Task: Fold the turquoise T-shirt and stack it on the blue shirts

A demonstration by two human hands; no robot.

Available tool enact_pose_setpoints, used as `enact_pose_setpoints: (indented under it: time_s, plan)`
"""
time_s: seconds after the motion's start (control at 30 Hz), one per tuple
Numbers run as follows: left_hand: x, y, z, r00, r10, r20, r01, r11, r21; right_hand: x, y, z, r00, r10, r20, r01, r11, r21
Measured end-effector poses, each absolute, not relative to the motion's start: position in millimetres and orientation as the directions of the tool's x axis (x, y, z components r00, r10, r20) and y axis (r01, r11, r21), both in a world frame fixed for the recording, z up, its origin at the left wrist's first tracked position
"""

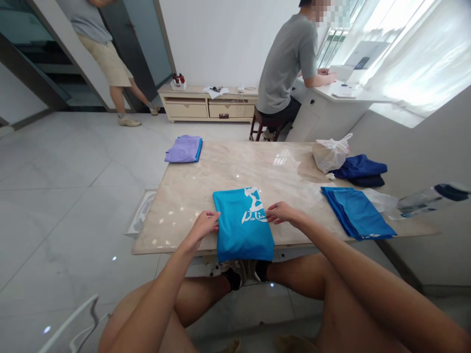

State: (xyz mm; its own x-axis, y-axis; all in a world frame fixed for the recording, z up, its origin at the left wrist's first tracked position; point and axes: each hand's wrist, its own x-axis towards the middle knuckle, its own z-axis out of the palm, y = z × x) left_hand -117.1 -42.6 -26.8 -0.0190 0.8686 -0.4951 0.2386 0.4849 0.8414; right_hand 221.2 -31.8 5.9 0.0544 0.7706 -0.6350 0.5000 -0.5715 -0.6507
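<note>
A bright blue folded shirt (pixel 241 235) with white lettering lies at the near edge of the table, its lower end reaching slightly over that edge. At its left side, my left hand (pixel 204 226) has its fingers closed on the cloth's edge. My right hand (pixel 282 213) grips the opposite side, close to the lettering, with the fingertips partly hidden against the fabric. The shirt is flat and roughly rectangular between both hands.
On the marble-look table (pixel 235 169) are folded purple cloth (pixel 184 148), stacked blue garments (pixel 358 213), a white plastic bag (pixel 331 154), dark blue cloth (pixel 360 169) and a clear bottle (pixel 423 201). One person sits beyond it; another stands far left.
</note>
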Motion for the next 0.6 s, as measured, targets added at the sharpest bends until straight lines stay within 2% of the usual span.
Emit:
enact_pose_setpoints:
  time_s: [0.07, 0.2, 0.33, 0.43, 0.6]
  plan:
    - [-120, -48, -25, 0.0, 0.832, -0.555, 0.152, 0.548, 0.822, 216, -32, 1, 0.054, 0.764, -0.643, 0.486, -0.583, -0.651]
    - [-124, -54, -16, 0.019, 0.827, -0.562, 0.282, 0.534, 0.797, 208, -34, -8, 0.085, 0.783, -0.616, 0.615, -0.528, -0.586]
    - [-120, -48, -13, 0.145, 0.814, -0.562, 0.371, 0.482, 0.794, 204, -36, -15, 0.033, 0.823, -0.567, 0.727, -0.409, -0.552]
    - [-118, -41, -14, 0.157, 0.8, -0.579, 0.422, 0.476, 0.771, 201, -36, -17, 0.013, 0.848, -0.529, 0.782, -0.338, -0.523]
    - [-123, -40, -5, 0.224, 0.806, -0.548, 0.433, 0.421, 0.797, 205, -35, -11, -0.011, 0.846, -0.533, 0.742, -0.351, -0.571]
